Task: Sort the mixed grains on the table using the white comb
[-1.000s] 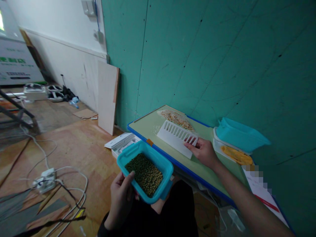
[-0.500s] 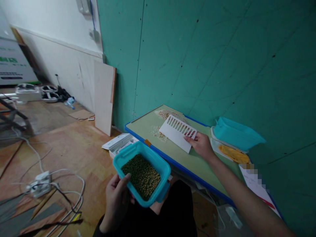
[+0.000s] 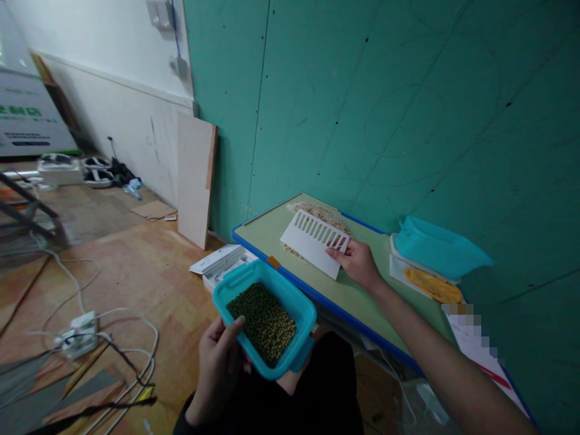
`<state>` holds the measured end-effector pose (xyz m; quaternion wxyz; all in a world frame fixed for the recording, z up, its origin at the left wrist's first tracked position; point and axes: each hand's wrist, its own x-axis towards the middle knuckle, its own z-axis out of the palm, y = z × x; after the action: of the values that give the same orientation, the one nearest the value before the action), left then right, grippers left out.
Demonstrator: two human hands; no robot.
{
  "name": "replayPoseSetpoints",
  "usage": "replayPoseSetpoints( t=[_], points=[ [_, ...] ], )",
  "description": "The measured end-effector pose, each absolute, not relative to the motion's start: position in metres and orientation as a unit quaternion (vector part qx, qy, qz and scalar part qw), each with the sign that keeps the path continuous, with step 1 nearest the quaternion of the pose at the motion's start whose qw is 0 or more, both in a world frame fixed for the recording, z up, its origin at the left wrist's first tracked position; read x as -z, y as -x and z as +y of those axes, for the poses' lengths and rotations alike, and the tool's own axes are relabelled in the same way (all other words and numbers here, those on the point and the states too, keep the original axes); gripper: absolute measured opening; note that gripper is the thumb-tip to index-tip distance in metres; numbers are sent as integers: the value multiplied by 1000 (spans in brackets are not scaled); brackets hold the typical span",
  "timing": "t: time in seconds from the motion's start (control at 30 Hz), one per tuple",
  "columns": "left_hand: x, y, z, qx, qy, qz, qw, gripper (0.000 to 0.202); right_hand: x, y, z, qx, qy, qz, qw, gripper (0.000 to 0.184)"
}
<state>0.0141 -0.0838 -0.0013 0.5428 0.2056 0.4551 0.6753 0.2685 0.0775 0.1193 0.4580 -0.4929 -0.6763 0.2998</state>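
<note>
My left hand (image 3: 220,357) grips the near corner of a teal plastic tub (image 3: 299,311) full of green beans (image 3: 263,321), held over my lap just off the desk's edge. My right hand (image 3: 357,262) pinches the right end of a white slotted scraper (image 3: 308,246), tilted on the green desk (image 3: 267,232). The scraper stands in front of a pile of pale beans (image 3: 321,214) near the desk's far left corner.
A second teal tub (image 3: 437,246) sits on a white tray (image 3: 401,270) with a yellow object (image 3: 432,285) at the desk's right. Papers (image 3: 475,347) lie nearer. On the floor: a white box (image 3: 217,264), a leaning board (image 3: 196,178), a power strip (image 3: 78,334) and cables.
The scraper has moved left along the desk with my right hand and tilted up over the pale beans. The tub of green beans stays about where it was.
</note>
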Motion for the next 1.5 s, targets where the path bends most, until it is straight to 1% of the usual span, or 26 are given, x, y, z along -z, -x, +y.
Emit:
replayPoseSetpoints(
  t=[0.47,0.7,1.03,1.3,1.5],
  points=[
    [1,-16,-84,-679,-194,445,550,38,-121,-256,78,-349,481,-655,466,53],
    [2,-17,-83,-680,-201,450,543,38,-120,-269,66,-341,491,-652,467,51],
    [1,-14,-84,-680,-202,443,548,38,-122,-286,46,-334,518,-642,456,55],
    [2,-12,-84,-675,-205,456,543,44,-125,-295,32,-333,536,-642,437,54],
    [-5,-12,-85,-671,-213,472,531,41,-127,-298,22,-335,545,-625,447,54]
  ],
)
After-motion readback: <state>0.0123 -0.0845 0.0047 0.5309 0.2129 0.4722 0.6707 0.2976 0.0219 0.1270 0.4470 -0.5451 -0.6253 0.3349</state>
